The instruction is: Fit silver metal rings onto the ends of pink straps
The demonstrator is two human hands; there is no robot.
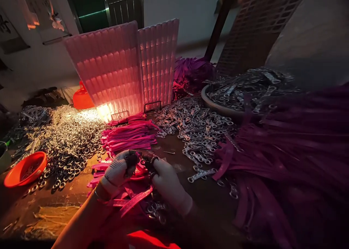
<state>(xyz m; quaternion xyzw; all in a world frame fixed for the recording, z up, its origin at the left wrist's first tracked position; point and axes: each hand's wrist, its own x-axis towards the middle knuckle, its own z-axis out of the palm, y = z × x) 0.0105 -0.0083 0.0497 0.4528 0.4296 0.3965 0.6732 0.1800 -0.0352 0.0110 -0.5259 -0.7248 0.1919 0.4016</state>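
Observation:
My left hand (116,172), in a pale dotted glove with dark fingertips, is closed over a pink strap (140,166) that shows between the hands. Facing it at nearly the same height, my right hand (167,181) is gloved too, its fingers pinched together; what they hold is hidden by the dark fingertips. Loose pink straps (136,201) hang below both hands, and a few metal-ringed pieces (156,209) lie under my right wrist. Just beyond the hands is a stack of pink straps (128,137) laid side by side.
A large heap of metal rings (65,143) covers the left, beside an orange bowl (16,174). Ribbed translucent panels (109,63) stand at the back before a bright light. Ringed strips (200,132) and a full basin (218,105) are on the right, with piled purple straps (275,151).

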